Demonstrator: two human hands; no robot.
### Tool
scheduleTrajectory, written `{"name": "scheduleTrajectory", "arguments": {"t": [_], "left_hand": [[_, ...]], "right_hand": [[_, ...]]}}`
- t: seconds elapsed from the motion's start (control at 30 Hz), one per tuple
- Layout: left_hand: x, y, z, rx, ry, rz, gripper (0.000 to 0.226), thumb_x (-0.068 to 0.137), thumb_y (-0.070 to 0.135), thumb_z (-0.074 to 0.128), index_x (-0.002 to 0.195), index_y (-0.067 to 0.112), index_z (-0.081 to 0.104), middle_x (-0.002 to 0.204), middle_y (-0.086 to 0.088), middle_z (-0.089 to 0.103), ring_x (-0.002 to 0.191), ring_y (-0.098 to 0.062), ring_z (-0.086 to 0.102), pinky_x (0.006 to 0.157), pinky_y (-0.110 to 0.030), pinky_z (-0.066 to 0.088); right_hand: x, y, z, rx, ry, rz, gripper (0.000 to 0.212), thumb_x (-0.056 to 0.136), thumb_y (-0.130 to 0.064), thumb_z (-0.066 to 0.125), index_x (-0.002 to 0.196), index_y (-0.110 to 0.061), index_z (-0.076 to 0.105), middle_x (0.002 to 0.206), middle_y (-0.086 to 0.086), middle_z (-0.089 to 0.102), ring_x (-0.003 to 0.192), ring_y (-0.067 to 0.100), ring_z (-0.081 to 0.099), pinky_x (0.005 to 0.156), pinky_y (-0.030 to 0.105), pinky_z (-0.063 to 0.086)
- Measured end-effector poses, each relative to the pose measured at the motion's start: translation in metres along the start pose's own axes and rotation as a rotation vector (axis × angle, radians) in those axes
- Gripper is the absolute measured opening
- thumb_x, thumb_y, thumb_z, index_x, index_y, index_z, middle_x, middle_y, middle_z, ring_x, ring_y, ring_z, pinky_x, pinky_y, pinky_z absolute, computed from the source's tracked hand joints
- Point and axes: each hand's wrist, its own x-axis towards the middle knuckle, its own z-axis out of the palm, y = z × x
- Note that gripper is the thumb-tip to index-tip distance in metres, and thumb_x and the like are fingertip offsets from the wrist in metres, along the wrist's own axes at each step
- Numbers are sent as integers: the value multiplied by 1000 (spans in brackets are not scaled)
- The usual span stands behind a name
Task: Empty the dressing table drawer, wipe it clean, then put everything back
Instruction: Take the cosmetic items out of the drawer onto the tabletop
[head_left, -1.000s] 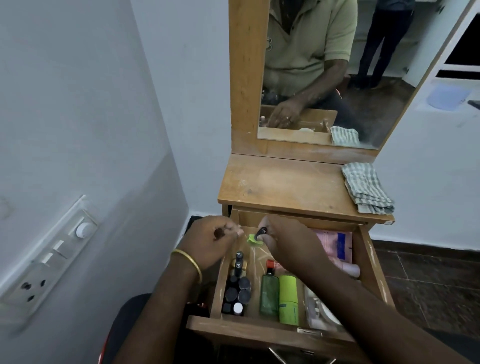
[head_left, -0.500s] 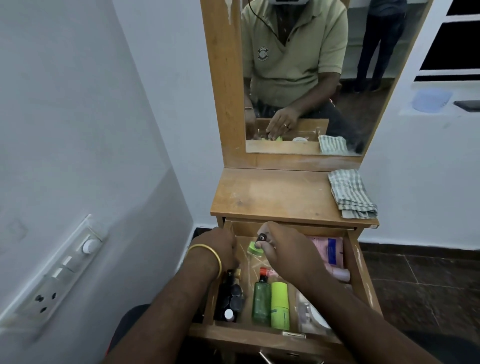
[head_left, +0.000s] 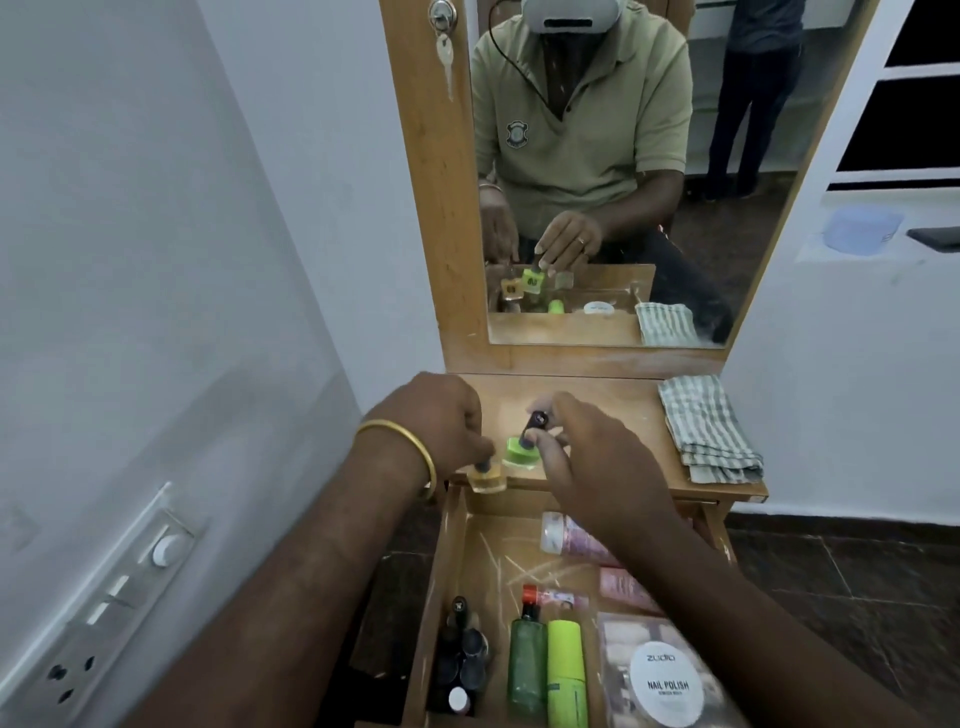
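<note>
The dressing table drawer (head_left: 451, 561) stands pulled open below me, with several bottles, tubes and a nail polish box still inside. My left hand (head_left: 441, 426) pinches the cap of a small yellow nail polish bottle (head_left: 488, 477) at the front edge of the wooden tabletop (head_left: 618, 410). My right hand (head_left: 587, 447) pinches the black cap of a green nail polish bottle (head_left: 519, 451) just beside it, over the tabletop. The mirror shows a third small bottle under my right hand; I cannot see it directly.
A folded striped cloth (head_left: 706, 426) lies on the right of the tabletop. The mirror (head_left: 623, 171) rises behind it, with a key (head_left: 444, 47) in its frame. In the drawer lie dark small bottles (head_left: 462, 660), a green bottle (head_left: 527, 660), a lime tube (head_left: 566, 670). A switch panel (head_left: 109, 608) is on the left wall.
Both hands have risen out of the drawer to the tabletop, each carrying a small nail polish bottle. My head has tilted up, showing more of the mirror.
</note>
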Motion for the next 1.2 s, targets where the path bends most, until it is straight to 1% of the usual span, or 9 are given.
{"name": "scheduleTrajectory", "arguments": {"t": [0.13, 0.2, 0.4, 0.6, 0.73, 0.83, 0.93, 1.07, 1.2], "left_hand": [[34, -7, -6, -35, 69, -15, 19, 69, 32, 82, 63, 23, 66, 75, 6, 65, 75, -16, 64, 72, -36, 58], [50, -9, -5, -24, 91, -15, 18, 70, 30, 79, 63, 24, 64, 75, 5, 64, 77, -17, 64, 73, -36, 58], [88, -11, -3, -7, 102, -29, 9, 70, 23, 76, 64, 20, 69, 72, 2, 67, 73, -18, 65, 71, -37, 59], [108, -18, 0, -13, 122, -25, 18, 73, 22, 74, 64, 24, 59, 80, -1, 66, 77, -21, 64, 71, -35, 57], [114, -20, 6, -40, 131, -31, 9, 75, 23, 74, 73, 22, 65, 83, -1, 66, 79, -22, 64, 73, -36, 58], [114, -28, 13, -111, 180, -36, 9, 77, 28, 73, 75, 23, 65, 83, 1, 66, 80, -20, 63, 76, -37, 57], [109, -38, 33, -176, 203, -45, 23, 78, 32, 76, 96, 21, 68, 94, -1, 66, 85, -21, 61, 78, -36, 55], [99, -47, 63, -205, 262, -69, 38, 82, 32, 75, 117, 19, 65, 111, -2, 66, 99, -22, 61, 83, -30, 50], [102, -49, 71, -267, 331, -66, 33, 85, 33, 73, 115, 19, 68, 109, -3, 68, 95, -19, 61, 78, -26, 46]], "right_hand": [[36, 4, 9, -30, 39, 14, 10, 98, -29, 54, 108, -30, 55, 95, -7, 64, 80, 16, 60, 68, 37, 51], [51, 7, 19, -53, 37, 27, 9, 99, -28, 52, 107, -30, 55, 94, -7, 62, 79, 15, 58, 66, 35, 49], [85, 20, 48, -100, 10, 65, 12, 99, -29, 51, 110, -28, 56, 96, -5, 65, 84, 20, 61, 70, 38, 52], [108, 27, 66, -97, 27, 83, 14, 99, -29, 51, 113, -27, 55, 101, -3, 63, 89, 21, 60, 71, 41, 53], [117, 28, 75, -86, 25, 74, 17, 99, -27, 52, 116, -25, 55, 104, 0, 63, 91, 23, 61, 72, 41, 52], [115, 34, 79, -31, 8, 71, 20, 95, -22, 58, 115, -23, 54, 100, -2, 60, 89, 20, 59, 73, 41, 53], [111, 45, 84, 82, -4, 128, 27, 89, -16, 64, 115, -23, 58, 103, -5, 62, 93, 15, 59, 80, 37, 53], [115, 59, 99, 151, 31, 161, 24, 86, -19, 69, 108, -27, 64, 100, -8, 68, 92, 12, 63, 83, 34, 54], [123, 65, 106, 108, 75, 149, 18, 87, -19, 69, 105, -22, 69, 98, -9, 63, 90, 7, 54, 77, 26, 39]]}}
